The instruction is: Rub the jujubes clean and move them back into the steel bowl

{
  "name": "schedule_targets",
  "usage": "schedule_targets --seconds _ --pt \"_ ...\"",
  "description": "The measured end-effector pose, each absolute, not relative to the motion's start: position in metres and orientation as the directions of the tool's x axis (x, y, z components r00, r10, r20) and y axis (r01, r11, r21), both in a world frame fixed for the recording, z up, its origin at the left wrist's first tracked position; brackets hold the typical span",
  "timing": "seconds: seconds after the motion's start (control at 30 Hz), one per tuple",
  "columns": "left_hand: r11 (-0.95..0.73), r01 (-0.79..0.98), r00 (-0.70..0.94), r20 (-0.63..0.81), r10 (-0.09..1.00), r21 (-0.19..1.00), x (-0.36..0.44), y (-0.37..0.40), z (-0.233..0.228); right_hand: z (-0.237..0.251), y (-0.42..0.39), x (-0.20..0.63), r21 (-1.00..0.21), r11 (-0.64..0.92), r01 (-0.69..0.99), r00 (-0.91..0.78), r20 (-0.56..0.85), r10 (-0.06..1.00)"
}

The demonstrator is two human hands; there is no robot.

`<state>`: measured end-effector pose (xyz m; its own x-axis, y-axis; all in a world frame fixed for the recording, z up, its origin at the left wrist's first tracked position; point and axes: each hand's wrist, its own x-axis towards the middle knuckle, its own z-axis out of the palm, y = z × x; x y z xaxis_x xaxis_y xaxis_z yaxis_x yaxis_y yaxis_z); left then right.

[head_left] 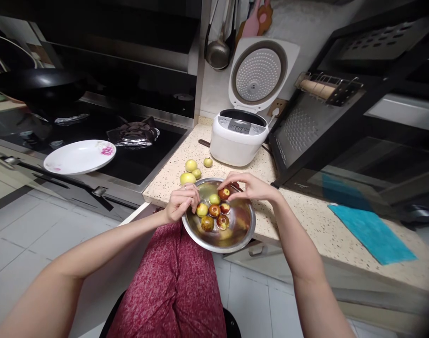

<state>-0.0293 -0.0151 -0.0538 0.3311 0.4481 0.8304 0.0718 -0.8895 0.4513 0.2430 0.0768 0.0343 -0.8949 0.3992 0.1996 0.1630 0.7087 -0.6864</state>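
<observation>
Right hand (252, 187): fingers and thumb pinch a reddish-brown fruit (224, 193) over the far side of the metal bowl (241, 223). Fruit roundish, no clear long axis; lies left of the right palm, right hand nearer. Left hand (180, 203): fingers curled at the bowl's left rim; cannot tell whether anything is held. Other fruits (214, 211) lie in the bowl. Beyond, on the tabletop (316, 230): four yellow-green fruits (191, 165), then open rice cooker (235, 146).

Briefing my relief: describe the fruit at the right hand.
Find the open white rice cooker, then the metal bowl before it. Near the bowl's far rim is a red-brown fruit, the only one inside that the right hand touches.
</observation>
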Motion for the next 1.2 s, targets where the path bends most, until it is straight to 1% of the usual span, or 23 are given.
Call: schedule_targets --seconds 0.07,0.17,0.3,0.37,0.57,0.7,0.83,0.93,1.03,1.1,1.2 --pt "-0.886 0.078 0.333 0.826 0.455 0.456 -0.03 -0.015 -0.054 0.033 0.077 0.244 -0.666 0.722 0.189 -0.906 0.165 0.39" --pt "-0.883 0.083 0.337 0.821 0.462 0.462 -0.03 -0.015 -0.053 0.029 0.079 0.244 -0.625 0.752 0.21 -0.907 0.162 0.389" --pt "-0.887 0.09 0.346 0.82 0.455 0.454 -0.03 -0.015 -0.052 0.028 0.078 0.242 -0.578 0.802 0.148 -0.928 0.199 0.315" --pt "-0.887 0.098 0.345 0.821 0.455 0.451 -0.03 -0.015 -0.052 0.027 0.077 0.242 -0.563 0.815 0.138 -0.939 0.187 0.289" --pt "-0.894 0.085 0.341 0.83 0.441 0.44 -0.03 -0.015 -0.053 0.022 0.074 0.239 -0.514 0.832 0.208 -0.941 0.126 0.313" --pt "-0.893 0.093 0.346 0.827 0.443 0.44 -0.029 -0.016 -0.051 0.021 0.072 0.236 -0.518 0.832 0.199 -0.949 0.109 0.295" --pt "-0.898 0.095 0.347 0.831 0.435 0.43 -0.029 -0.016 -0.05 0.023 0.072 0.236 -0.56 0.808 0.184 -0.946 0.122 0.3" --pt "-0.901 0.102 0.348 0.833 0.43 0.422 -0.029 -0.016 -0.05 0.026 0.072 0.236 -0.598 0.778 0.192 -0.908 0.193 0.372" --pt "-0.897 0.102 0.345 0.831 0.437 0.429 -0.03 -0.016 -0.051 0.023 0.076 0.234 -0.614 0.762 0.207 -0.797 0.346 0.495" --pt "-0.896 0.097 0.345 0.83 0.439 0.434 -0.03 -0.016 -0.052 0.016 0.082 0.233 -0.599 0.767 0.229 -0.699 0.448 0.558" --pt "-0.899 0.087 0.344 0.834 0.432 0.43 -0.029 -0.015 -0.053 0.0 0.095 0.23 -0.551 0.79 0.271 -0.584 0.558 0.59"
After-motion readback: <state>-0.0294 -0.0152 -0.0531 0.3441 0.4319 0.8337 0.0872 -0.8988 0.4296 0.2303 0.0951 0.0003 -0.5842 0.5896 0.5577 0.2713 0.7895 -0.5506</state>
